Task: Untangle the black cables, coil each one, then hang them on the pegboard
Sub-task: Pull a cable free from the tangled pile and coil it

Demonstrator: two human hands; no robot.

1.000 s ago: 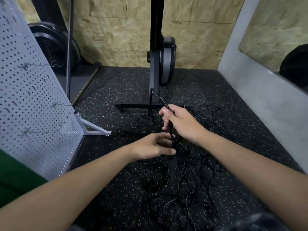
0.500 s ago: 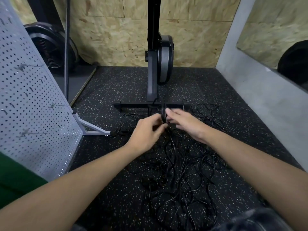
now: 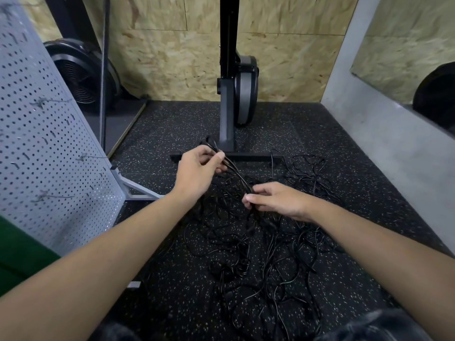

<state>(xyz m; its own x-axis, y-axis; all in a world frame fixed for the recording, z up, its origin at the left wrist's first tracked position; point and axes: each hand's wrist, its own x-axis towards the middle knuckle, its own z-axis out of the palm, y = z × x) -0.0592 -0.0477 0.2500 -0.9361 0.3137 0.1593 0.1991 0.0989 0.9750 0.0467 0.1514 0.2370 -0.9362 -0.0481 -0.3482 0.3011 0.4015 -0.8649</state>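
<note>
**Both hands hold a strand pulled from the cable tangle**

The cables (image 3: 236, 269) lie in one loose black tangle on the floor (image 3: 172, 279), spread from near the bottom of the view up to the bar (image 3: 248, 157) of a black stand. A few loops at the far right lie at that bar's right end. A small bunch of strands rises out of the heap and runs slanting between the hands.

The left hand (image 3: 197, 173) grips the upper end of this bunch in curled fingers, and a short loop sticks out above the fist. The right hand (image 3: 278, 203), lower and nearer, pinches the same strands between thumb and fingertips, just over the middle of the tangle.

To the left, a band of speckled floor shows between the tangle's edge and the foot (image 3: 138, 190) of the pegboard (image 3: 49, 143). The pegboard stands tilted along the left side with hooks (image 3: 86, 157) jutting toward the cables. To the right, a narrower strip of floor separates the tangle from the grey wall (image 3: 384, 148). Beyond the bar, floor runs on to the chipboard wall (image 3: 172, 57), broken only by the stand's post (image 3: 226, 107).
</note>
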